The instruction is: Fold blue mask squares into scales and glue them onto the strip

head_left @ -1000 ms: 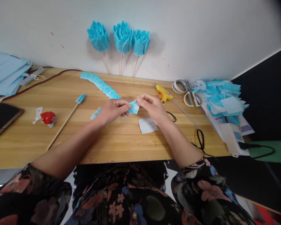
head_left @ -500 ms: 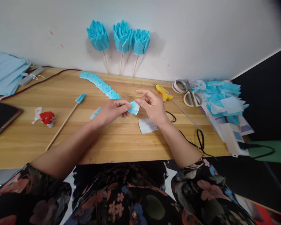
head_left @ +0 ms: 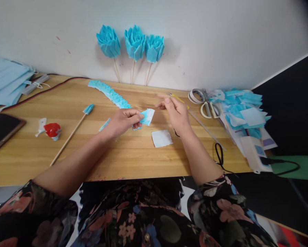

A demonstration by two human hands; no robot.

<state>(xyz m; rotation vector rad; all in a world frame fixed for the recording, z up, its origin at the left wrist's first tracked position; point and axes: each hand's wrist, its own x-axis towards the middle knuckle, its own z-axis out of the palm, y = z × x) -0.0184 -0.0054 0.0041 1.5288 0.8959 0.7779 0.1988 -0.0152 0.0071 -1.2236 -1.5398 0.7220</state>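
Observation:
My left hand (head_left: 124,120) pinches a small folded blue fabric piece (head_left: 146,117) just above the wooden table (head_left: 97,151). To its right, my right hand (head_left: 176,111) is off the piece, fingers spread, reaching over the yellow glue gun (head_left: 181,100), which it mostly hides. A white fabric square (head_left: 162,138) lies on the table below my hands. A strip of folded blue petals (head_left: 110,92) lies behind my left hand.
Three blue fabric flowers on sticks (head_left: 134,43) lean on the wall. A stick with a blue tip (head_left: 71,132), red scrap (head_left: 52,129), phone (head_left: 1,130) and blue masks (head_left: 6,82) are at left. Scissors (head_left: 208,104), tape, blue scraps (head_left: 243,108) and black cable (head_left: 219,154) are at right.
My right hand let go of the blue piece and moved right and back toward the glue gun. My left hand kept hold of the piece.

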